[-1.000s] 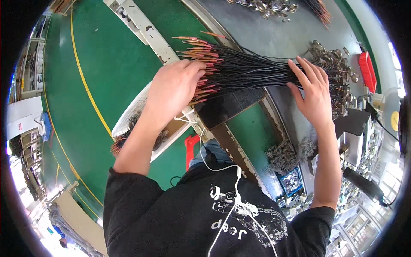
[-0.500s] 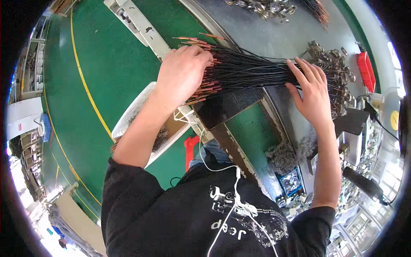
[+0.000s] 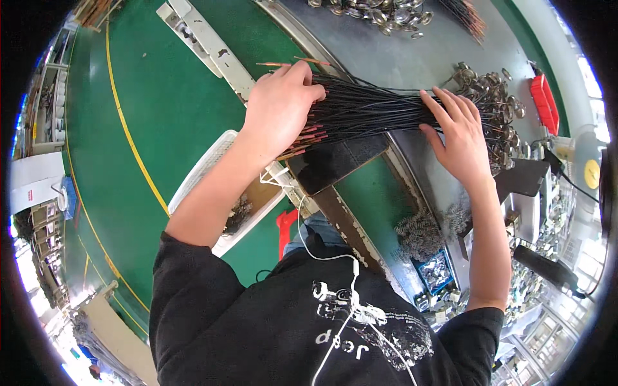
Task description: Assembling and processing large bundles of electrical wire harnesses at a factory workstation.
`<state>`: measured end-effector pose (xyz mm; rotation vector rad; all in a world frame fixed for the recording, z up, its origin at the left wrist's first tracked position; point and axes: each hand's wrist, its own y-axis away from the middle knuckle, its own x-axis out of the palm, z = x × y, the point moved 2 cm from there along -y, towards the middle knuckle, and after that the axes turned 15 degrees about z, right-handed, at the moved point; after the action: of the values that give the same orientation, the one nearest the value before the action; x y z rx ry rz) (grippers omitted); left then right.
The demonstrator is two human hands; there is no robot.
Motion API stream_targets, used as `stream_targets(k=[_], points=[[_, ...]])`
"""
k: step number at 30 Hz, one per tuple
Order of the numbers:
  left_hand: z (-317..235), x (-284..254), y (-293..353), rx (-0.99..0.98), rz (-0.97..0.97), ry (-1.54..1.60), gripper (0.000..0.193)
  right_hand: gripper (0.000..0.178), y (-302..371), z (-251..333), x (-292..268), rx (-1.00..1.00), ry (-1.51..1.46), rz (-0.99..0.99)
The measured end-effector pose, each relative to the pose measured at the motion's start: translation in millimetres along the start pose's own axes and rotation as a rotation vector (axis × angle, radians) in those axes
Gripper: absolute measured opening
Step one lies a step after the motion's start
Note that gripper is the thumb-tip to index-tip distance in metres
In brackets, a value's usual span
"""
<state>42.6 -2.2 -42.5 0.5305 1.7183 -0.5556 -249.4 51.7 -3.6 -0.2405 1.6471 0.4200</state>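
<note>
A thick bundle of black wires (image 3: pixel 370 109) lies crosswise in front of me, with reddish-brown tips at the left and round metal caps (image 3: pixel 505 103) at the right. My left hand (image 3: pixel 280 106) is curled over the tip end, its thumb side against the wires; some tips stick out above and below it. Near the caps, my right hand (image 3: pixel 460 138) rests across the bundle, fingers over the top and thumb along the near side. Under the wires lies a dark flat panel (image 3: pixel 335 164), partly covered.
More metal caps on wires (image 3: pixel 380 13) lie at the back of the grey bench (image 3: pixel 444 51). A red tray (image 3: pixel 545 103) stands at the right. Below my left forearm is a white basket (image 3: pixel 199 170). A pile of grey coiled parts (image 3: pixel 418 235) sits near the bench edge.
My right hand and the capped end have shifted slightly left. My left hand has moved a little right and curled further over the tips; fewer tips show past it.
</note>
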Motion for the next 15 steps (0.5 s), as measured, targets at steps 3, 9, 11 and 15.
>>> stream_targets(k=[3,9,11,15], points=[[1,3,1,0.019,-0.019,-0.011,0.017,0.055,0,0,-1,-0.009,-0.006,-0.001],[4,3,1,0.049,-0.030,-0.039,0.016,0.055,0,1,-1,-0.012,-0.015,-0.008],[5,4,-1,0.053,-0.022,-0.041,0.015,0.056,0,1,-1,-0.004,-0.023,-0.003],[11,14,-7,0.063,-0.015,-0.011,0.012,0.056,-1,-1,3,-0.004,-0.019,-0.006]])
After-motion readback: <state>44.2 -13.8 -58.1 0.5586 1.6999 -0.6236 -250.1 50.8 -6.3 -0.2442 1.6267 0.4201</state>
